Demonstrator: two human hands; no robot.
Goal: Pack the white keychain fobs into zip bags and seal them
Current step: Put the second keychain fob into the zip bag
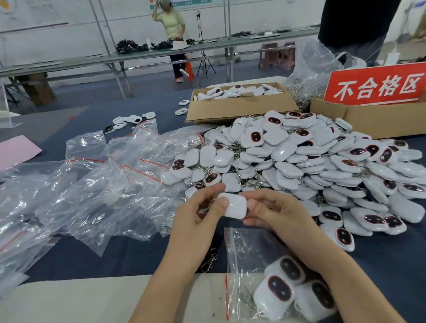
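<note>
Head view: both hands pinch one white fob [235,206], left hand [199,216] by thumb and forefinger on its left end, right hand [270,211] on its right. Just below lies a zip bag [244,252] holding three fobs; the fob pile [297,158] sits beyond.

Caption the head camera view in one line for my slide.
Left hand and right hand hold one white plastic keychain fob near a part-filled clear plastic zip bag.
</note>
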